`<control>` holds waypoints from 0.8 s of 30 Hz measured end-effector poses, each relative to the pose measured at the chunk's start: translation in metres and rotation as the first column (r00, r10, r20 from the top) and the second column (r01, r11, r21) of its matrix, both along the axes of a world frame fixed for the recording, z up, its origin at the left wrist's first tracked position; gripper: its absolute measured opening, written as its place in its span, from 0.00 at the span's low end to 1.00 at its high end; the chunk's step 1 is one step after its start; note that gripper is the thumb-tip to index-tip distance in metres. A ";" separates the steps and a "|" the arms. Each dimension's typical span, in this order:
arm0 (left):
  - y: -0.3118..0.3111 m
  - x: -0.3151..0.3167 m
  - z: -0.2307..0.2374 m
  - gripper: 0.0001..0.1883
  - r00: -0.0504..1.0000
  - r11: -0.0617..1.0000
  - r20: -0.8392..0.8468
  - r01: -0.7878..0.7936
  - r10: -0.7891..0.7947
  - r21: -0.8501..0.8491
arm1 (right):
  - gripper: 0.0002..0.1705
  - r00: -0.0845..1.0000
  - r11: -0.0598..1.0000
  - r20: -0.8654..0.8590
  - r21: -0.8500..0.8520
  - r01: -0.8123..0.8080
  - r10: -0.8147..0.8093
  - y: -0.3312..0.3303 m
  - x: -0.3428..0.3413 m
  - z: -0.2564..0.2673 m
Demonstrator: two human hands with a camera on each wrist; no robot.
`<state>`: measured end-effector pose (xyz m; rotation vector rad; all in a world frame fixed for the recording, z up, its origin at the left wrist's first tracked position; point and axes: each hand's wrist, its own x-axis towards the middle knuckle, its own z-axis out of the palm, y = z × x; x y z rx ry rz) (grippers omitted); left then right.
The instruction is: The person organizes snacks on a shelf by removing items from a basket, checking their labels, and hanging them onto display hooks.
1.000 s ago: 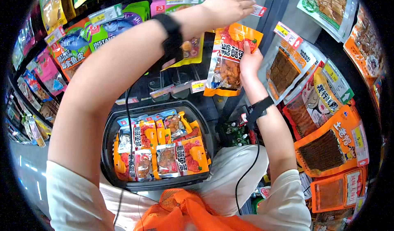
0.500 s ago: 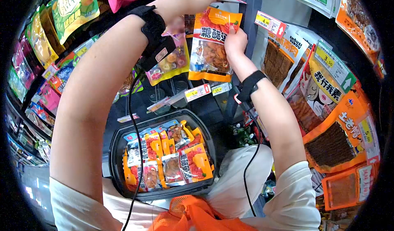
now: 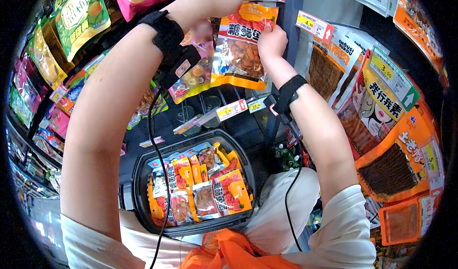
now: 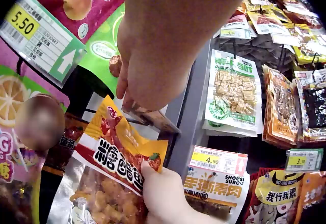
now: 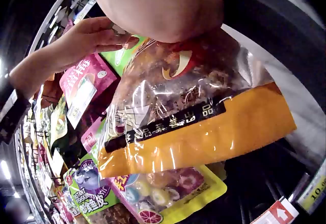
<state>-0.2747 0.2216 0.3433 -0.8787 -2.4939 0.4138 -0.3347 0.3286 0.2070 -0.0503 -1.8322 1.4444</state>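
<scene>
My right hand [image 3: 273, 42] grips the right edge of an orange-and-clear snack bag [image 3: 238, 54], thumb across its printed front. Brown pieces show through the bag's window. In the left wrist view, the bag's top corner rises close below my left hand [image 4: 155, 76]. That hand is bent downward, its fingers around a price tag [image 4: 160, 122] beside the grey shelf post. From the right wrist, the bag's orange bottom band [image 5: 204, 137] fills the foreground, and the left fingers [image 5: 97, 33] appear behind its top. A black basket [image 3: 250, 173] below holds several matching bags [image 3: 222, 195].
A pink-and-yellow candy bag [image 3: 195, 75] hangs just left of the held bag. The grey post [image 3: 291, 30] stands to its right, with hanging snack packs [image 3: 329, 63] beyond. Price tags [image 3: 231, 110] jut out below. A black cable [image 3: 164, 183] crosses over the basket.
The left hand has gone from outstretched fingers above the bag to curled fingers at the price tag. The right hand has brought the bag up and left, close under it. The view has shifted.
</scene>
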 end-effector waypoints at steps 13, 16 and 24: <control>-0.012 -0.021 -0.007 0.22 0.985 0.993 -0.134 0.109 -0.113 -0.037 | 0.14 0.997 0.996 0.080 0.086 -0.026 0.019 0.007 0.012 0.009; -0.015 -0.026 -0.010 0.24 0.981 0.994 -0.159 0.101 -0.107 -0.046 | 0.14 0.994 0.996 0.092 0.059 -0.061 0.055 0.009 0.019 0.016; -0.007 -0.017 -0.011 0.24 0.990 0.998 -0.129 0.056 -0.057 -0.009 | 0.15 0.984 0.995 0.149 0.016 -0.102 0.099 0.005 0.011 0.014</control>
